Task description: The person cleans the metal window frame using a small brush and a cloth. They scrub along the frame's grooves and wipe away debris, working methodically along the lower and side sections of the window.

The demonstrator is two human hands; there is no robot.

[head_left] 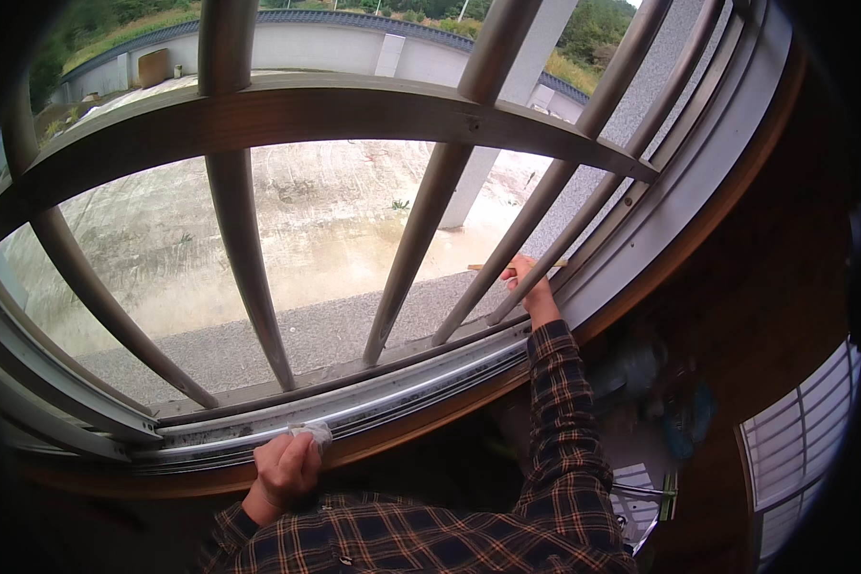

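Observation:
My left hand [283, 465] is closed around a crumpled whitish tissue or cloth [316, 435] at the inner edge of the window sill. Directly beyond it runs the metal sliding track [402, 403], whose grooves carry dark grime. My right hand [529, 278] reaches through the window bars near the right side of the frame. It grips a thin, light wooden stick [482, 267], which lies roughly level across two bars. A bar [538, 280] passes in front of part of that hand. The fingertips on the stick are partly hidden.
Upright metal bars [240, 265] and a curved-looking crossbar [330, 111] span the opening. The window frame [689, 208] rises at right. Outside lie a concrete yard [316, 215] and a wall [316, 50]. Blurred items, including a blue one [692, 420], sit low indoors at right.

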